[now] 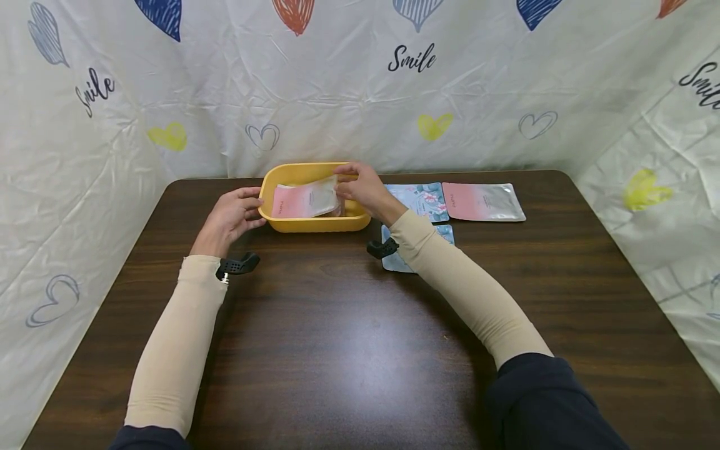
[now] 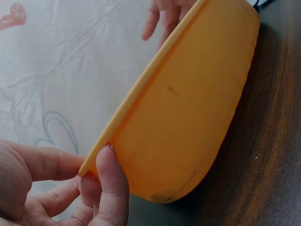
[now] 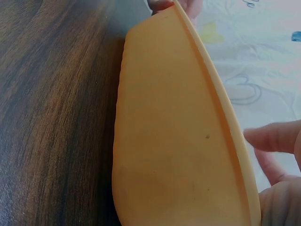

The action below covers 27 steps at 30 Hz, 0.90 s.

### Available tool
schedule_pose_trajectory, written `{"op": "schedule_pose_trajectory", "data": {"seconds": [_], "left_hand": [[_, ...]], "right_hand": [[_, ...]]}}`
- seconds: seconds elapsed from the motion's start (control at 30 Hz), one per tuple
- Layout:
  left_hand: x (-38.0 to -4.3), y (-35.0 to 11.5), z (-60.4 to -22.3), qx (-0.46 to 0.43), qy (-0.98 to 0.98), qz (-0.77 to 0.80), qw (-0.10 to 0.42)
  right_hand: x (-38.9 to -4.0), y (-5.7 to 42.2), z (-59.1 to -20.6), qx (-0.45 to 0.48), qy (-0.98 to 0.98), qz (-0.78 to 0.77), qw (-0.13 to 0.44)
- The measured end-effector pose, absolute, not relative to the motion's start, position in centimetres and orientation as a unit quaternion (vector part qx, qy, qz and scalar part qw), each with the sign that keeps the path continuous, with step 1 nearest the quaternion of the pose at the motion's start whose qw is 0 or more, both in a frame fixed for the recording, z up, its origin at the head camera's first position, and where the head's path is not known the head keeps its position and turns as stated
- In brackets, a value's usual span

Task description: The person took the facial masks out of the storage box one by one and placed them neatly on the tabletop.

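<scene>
In the head view a yellow plastic basin (image 1: 320, 225) stands near the table's back edge. My left hand (image 1: 227, 214) is at its left end; in the left wrist view the fingers and thumb (image 2: 112, 188) pinch the rim. Inside the basin lies a flat pink-and-silver sachet (image 1: 300, 199), its right end tilted up, over other sachets it mostly hides. My right hand (image 1: 365, 190) reaches over the basin's right end and pinches the sachet's right edge. In the right wrist view its fingers (image 3: 273, 136) show beyond the rim, while the sachet is hidden behind the basin wall.
Right of the basin lie a blue floral sachet (image 1: 422, 199) and another pink-and-silver sachet (image 1: 484, 202). A second blue sachet (image 1: 396, 261) lies nearer, partly under the right forearm. A white printed sheet (image 1: 349, 81) hangs behind the brown wooden table (image 1: 337, 325).
</scene>
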State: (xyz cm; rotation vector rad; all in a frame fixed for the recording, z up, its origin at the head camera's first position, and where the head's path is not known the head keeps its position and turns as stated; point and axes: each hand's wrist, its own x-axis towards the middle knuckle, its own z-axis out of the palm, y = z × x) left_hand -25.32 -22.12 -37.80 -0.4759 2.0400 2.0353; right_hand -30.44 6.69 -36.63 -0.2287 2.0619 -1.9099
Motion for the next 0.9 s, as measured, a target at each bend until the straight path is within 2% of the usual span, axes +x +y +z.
{"op": "schedule_pose_trajectory", "data": {"seconds": [0.43,0.9], "left_hand": [[-25.32,-22.10,-37.79,-0.154,0.691,0.697,0.114],[-25.29,-22.08,-37.77,-0.154,0.691,0.698,0.114]], "right_hand": [[-30.65,6.85,-37.01,-0.129,0.703,-0.674,0.187],[-30.57,6.58,-37.05,-0.144,0.713,-0.642,0.241]]}}
